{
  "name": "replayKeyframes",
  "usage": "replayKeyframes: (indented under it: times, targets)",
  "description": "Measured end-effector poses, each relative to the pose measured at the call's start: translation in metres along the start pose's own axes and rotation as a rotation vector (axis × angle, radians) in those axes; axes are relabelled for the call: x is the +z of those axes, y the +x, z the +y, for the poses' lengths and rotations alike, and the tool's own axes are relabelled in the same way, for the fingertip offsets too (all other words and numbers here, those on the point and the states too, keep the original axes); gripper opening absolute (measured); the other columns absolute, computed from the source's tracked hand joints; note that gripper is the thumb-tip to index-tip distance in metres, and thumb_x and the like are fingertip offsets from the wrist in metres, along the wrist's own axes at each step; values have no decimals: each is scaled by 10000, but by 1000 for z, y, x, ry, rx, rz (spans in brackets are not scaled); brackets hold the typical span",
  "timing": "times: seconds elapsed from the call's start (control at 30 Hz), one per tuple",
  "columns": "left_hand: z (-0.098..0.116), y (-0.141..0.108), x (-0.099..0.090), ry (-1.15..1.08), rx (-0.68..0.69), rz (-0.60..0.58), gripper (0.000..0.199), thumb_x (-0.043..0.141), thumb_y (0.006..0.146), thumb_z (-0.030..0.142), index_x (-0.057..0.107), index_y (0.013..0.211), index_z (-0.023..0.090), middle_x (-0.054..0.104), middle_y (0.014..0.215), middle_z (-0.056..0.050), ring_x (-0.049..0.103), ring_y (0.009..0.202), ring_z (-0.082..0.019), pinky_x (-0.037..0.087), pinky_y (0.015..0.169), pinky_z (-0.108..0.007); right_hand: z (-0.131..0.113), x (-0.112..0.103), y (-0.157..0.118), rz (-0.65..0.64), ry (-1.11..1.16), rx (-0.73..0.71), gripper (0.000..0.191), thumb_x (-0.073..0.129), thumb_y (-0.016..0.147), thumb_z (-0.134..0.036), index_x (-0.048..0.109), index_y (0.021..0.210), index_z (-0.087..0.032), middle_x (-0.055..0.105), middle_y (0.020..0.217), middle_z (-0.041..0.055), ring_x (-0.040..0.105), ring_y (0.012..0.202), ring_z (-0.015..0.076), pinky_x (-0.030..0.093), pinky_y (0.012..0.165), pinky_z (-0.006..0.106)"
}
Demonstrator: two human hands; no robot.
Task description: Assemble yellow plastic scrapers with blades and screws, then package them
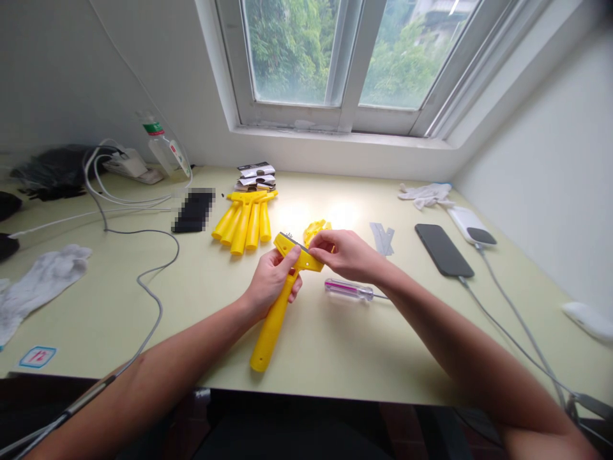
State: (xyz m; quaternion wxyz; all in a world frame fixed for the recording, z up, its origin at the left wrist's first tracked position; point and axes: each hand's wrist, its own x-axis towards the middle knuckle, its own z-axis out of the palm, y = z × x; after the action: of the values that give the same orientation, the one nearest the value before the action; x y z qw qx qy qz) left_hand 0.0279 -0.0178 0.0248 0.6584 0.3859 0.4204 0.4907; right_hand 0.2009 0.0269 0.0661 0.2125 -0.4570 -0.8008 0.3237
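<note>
My left hand [274,281] is wrapped around the neck of a yellow scraper [271,338], its thumb pressed on the wide head. The handle slants down toward the table's front edge. A dark, narrow strip runs along the head's far edge. With thumb and fingers pinched together, my right hand [342,252] touches the right end of the head; anything small between the fingertips is hidden. Beyond the hands lies a pile of small yellow parts [316,230], partly covered by my right hand. A clear screwdriver [347,289] with a magenta stripe rests under my right wrist.
Several yellow scraper handles [246,220] lie fanned out before stacked black-and-white packets [257,176]. Flat grey blades [382,238] lie right of centre. Further right are a phone [443,249], a power bank [472,227] and cables. Gloves [48,278] and a bottle [165,150] stand left.
</note>
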Motion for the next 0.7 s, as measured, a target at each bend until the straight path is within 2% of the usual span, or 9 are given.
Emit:
replayKeyframes:
  times: [0.23,0.47,0.7]
  targets:
    - [2,-1,-1,-18,35,-9,401,696,793,485,428,744,191,417,616,72,477,377,-71,355,285,-178,-3,2,-1,21,32,-42,239,536,886,-265,636,1096,-212,679,757,2,613,680,127,451,639,263]
    - [1,-1,-3,-8,56,-36,336,661,834,448,459,769,186,432,566,64,464,387,-81,350,293,-176,-5,1,-2,1,76,-35,241,521,905,-313,622,1098,-212,655,758,3,594,674,130,451,640,279]
    - [4,-4,-3,54,74,-103,288,644,852,423,494,867,177,451,445,65,390,338,-75,324,313,-170,1,2,1,-74,209,-10,297,586,863,-316,612,1132,-192,648,753,6,589,672,125,449,616,263]
